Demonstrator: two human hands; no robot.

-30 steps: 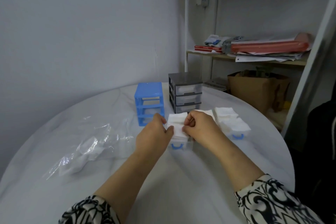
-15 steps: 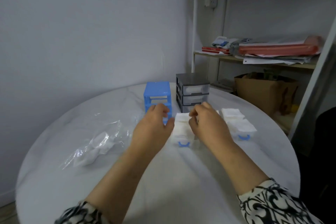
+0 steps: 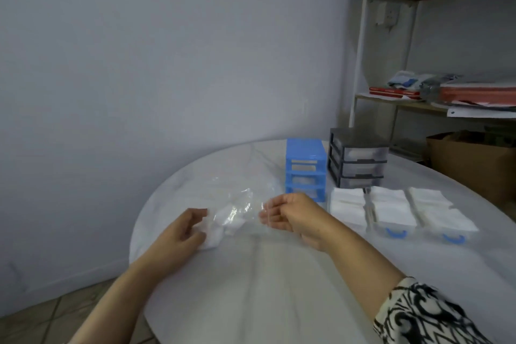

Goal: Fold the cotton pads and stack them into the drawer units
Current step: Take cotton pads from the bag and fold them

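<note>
Round white table (image 3: pixel 279 301) beside a grey wall and a shelf (image 3: pixel 435 105)

Cotton pads (image 3: pixel 391 208) are stacked in drawers right of the blue drawer unit (image 3: pixel 305 167); the plastic bag (image 3: pixel 234 204) is pinched by the left hand (image 3: pixel 181 232), the right hand (image 3: pixel 290 213) is loosely curled, empty.

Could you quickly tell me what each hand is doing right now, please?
Left hand: grips the clear plastic bag of pads.
Right hand: open, holding nothing, at the bag.
</note>
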